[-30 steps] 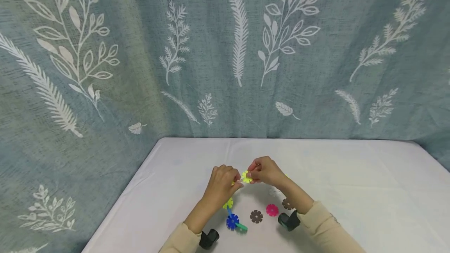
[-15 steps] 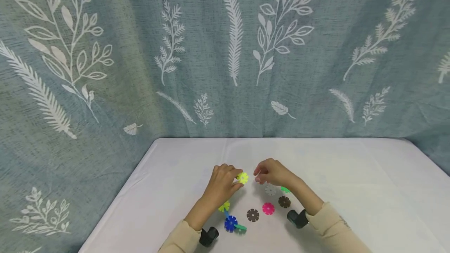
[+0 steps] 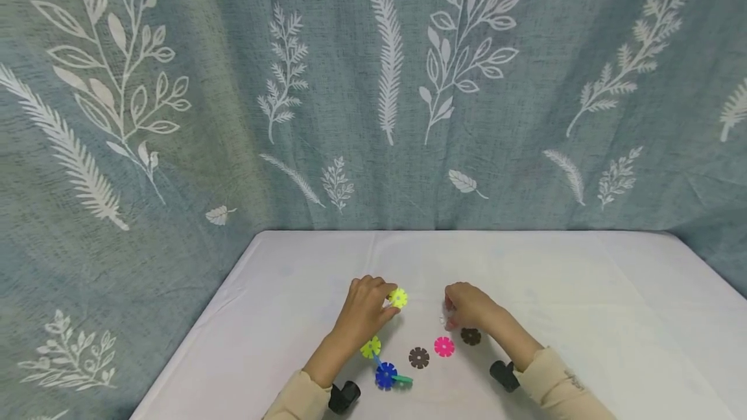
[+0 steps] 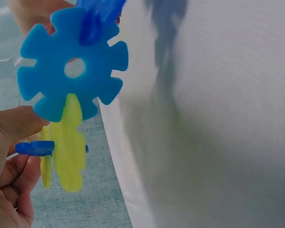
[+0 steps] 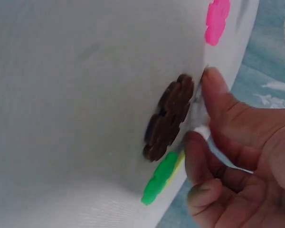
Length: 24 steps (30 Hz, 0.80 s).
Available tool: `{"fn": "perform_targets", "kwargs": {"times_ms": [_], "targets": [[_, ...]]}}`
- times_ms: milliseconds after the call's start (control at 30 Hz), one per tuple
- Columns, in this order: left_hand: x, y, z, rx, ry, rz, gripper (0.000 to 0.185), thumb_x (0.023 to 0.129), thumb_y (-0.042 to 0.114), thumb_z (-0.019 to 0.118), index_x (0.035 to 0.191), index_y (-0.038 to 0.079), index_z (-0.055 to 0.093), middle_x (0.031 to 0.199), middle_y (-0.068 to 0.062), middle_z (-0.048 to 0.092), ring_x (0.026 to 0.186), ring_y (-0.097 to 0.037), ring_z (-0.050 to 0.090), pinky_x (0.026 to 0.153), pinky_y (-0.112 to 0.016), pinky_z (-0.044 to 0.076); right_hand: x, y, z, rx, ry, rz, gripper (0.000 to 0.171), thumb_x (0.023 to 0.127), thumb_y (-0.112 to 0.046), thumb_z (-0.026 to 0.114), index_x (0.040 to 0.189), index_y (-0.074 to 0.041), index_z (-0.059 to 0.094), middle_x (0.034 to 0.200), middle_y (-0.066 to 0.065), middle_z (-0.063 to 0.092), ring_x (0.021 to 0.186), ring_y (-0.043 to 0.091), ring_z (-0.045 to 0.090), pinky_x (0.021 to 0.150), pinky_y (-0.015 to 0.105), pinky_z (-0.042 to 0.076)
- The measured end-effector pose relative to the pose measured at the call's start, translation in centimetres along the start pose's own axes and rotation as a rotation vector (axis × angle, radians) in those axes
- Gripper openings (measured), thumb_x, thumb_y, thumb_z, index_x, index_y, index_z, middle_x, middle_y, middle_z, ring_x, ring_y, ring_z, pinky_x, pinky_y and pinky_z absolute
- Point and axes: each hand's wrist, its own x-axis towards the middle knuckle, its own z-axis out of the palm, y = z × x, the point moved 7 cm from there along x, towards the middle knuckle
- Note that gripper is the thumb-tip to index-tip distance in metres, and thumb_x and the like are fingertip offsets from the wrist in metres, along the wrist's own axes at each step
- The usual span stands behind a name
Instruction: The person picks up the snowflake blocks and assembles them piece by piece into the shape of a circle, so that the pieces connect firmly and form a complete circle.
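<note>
The white table (image 3: 583,290) carries loose snowflake discs within easy reach of both hands. The left hand (image 3: 363,312) pinches a joined chain of discs (image 3: 398,298), lifting its yellow end clear for adding on. The right hand (image 3: 467,306) curls its fingertips round a pale disc (image 5: 198,111) lying beside the brown disc (image 3: 470,336).

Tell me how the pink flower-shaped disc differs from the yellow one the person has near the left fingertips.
The pink disc lies flat on the white table, untouched by either hand; the yellow disc is lifted off it, gripped by the left hand. The pink disc sits alone, while the yellow disc seems joined into a chain with blue pieces. Colour differs too. Both share the same notched, flower-like outline with a hole in the middle.
</note>
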Motion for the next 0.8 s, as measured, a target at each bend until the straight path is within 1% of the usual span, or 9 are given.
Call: {"fn": "perform_targets", "kwargs": {"times_ms": [67,133,300,333,400,567,800], "targets": [[-0.1,0.0,0.1,0.004,-0.005,-0.004,0.031,0.064,0.019,0.082,0.091,0.007,0.071,0.072,-0.001,0.066,0.067,-0.012,0.054,0.063,-0.023,0.031,0.2,0.2,0.1,0.012,0.010,-0.008,0.030,0.062,-0.009,0.081,0.080,-0.007,0.057,0.073,0.001,0.056,0.067,0.016,0.048,0.064,0.034,0.043],[-0.1,0.1,0.1,0.005,-0.013,-0.009,0.031,0.065,0.020,0.081,0.091,0.007,0.071,0.072,-0.001,0.066,0.067,-0.012,0.054,0.063,-0.023,0.032,0.3,0.0,0.0,0.046,0.041,-0.053,0.025,0.066,-0.007,0.078,0.081,-0.008,0.058,0.069,-0.001,0.055,0.063,0.014,0.047,0.060,0.030,0.041],[-0.1,0.1,0.0,0.016,-0.020,-0.015,0.031,0.066,0.021,0.081,0.091,0.006,0.071,0.073,-0.002,0.066,0.068,-0.013,0.054,0.062,-0.024,0.032,0.3,-1.8,-1.1,0.159,0.222,-0.277,0.008,0.076,0.000,0.069,0.081,-0.005,0.064,0.065,-0.002,0.060,0.057,0.005,0.048,0.053,0.020,0.041],[0.0,0.1,0.0,0.015,-0.018,-0.017,0.031,0.066,0.021,0.081,0.091,0.007,0.071,0.072,-0.001,0.066,0.068,-0.013,0.055,0.063,-0.024,0.032,0.2,-2.2,-1.3,0.173,0.256,-0.315,0.007,0.076,0.000,0.069,0.080,-0.005,0.065,0.065,-0.002,0.062,0.056,0.003,0.048,0.053,0.019,0.041],[0.0,0.1,-0.1,0.014,-0.008,-0.015,0.030,0.066,0.022,0.081,0.090,0.007,0.071,0.071,-0.001,0.065,0.067,-0.013,0.054,0.062,-0.024,0.032,0.0,-2.9,-1.7,0.186,0.301,-0.358,0.006,0.077,-0.002,0.070,0.078,-0.006,0.065,0.065,-0.002,0.063,0.056,0.001,0.048,0.053,0.017,0.041],[0.2,0.1,-0.3,0.013,0.021,-0.004,0.029,0.064,0.022,0.082,0.087,0.008,0.072,0.068,0.000,0.064,0.065,-0.013,0.054,0.061,-0.024,0.033,-0.2,-3.9,-1.9,0.185,0.337,-0.385,0.006,0.077,-0.005,0.071,0.076,-0.008,0.065,0.065,-0.003,0.064,0.057,0.001,0.050,0.054,0.017,0.041],[0.3,0.1,-0.4,-0.017,0.031,-0.008,0.029,0.063,0.021,0.083,0.086,0.008,0.072,0.068,0.001,0.065,0.065,-0.012,0.056,0.063,-0.025,0.035,-0.4,-4.2,-2.2,0.173,0.397,-0.409,0.008,0.077,-0.005,0.070,0.075,-0.009,0.064,0.067,-0.001,0.066,0.062,0.007,0.060,0.057,0.017,0.044]]}}
